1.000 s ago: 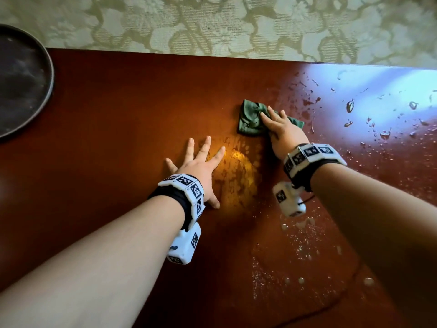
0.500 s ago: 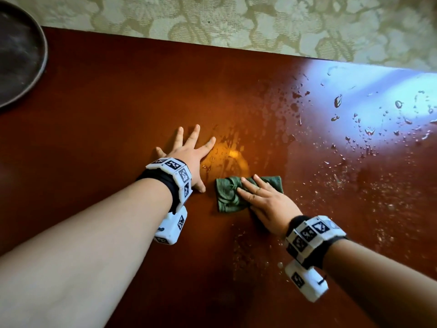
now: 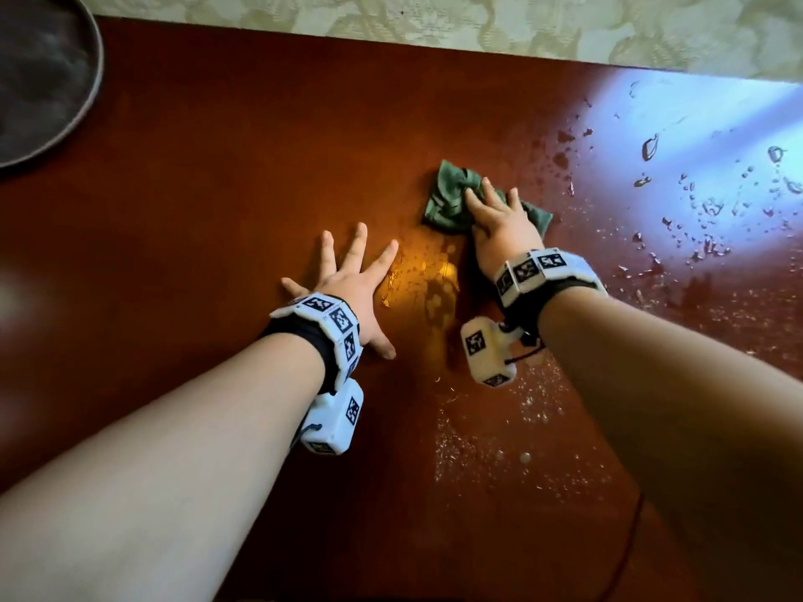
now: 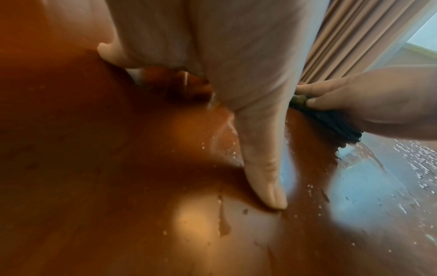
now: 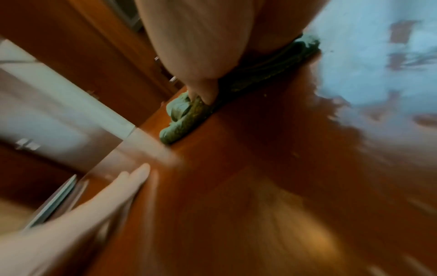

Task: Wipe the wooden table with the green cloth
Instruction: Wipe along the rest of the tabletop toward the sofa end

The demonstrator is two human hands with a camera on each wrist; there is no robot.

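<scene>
The crumpled green cloth (image 3: pixel 452 197) lies on the reddish wooden table (image 3: pixel 208 176), a little past the middle. My right hand (image 3: pixel 499 215) presses flat on the cloth with straight fingers; the cloth (image 5: pixel 189 115) bunches out from under the palm in the blurred right wrist view. My left hand (image 3: pixel 352 275) rests flat on the bare wood to the left of the cloth, fingers spread. In the left wrist view my left thumb (image 4: pixel 262 168) lies on the wet wood, and the right hand (image 4: pixel 369 104) covers the dark cloth (image 4: pixel 331 121) beyond it.
Water drops (image 3: pixel 712 202) and fine spray cover the table's right side and the area near me. A dark round tray (image 3: pixel 39 80) sits at the far left corner. The far table edge (image 3: pixel 391 36) borders patterned flooring.
My right hand has pushed the cloth away from me, from beside the left wrist to a spot beyond the left fingertips. The left hand stays flat in place.
</scene>
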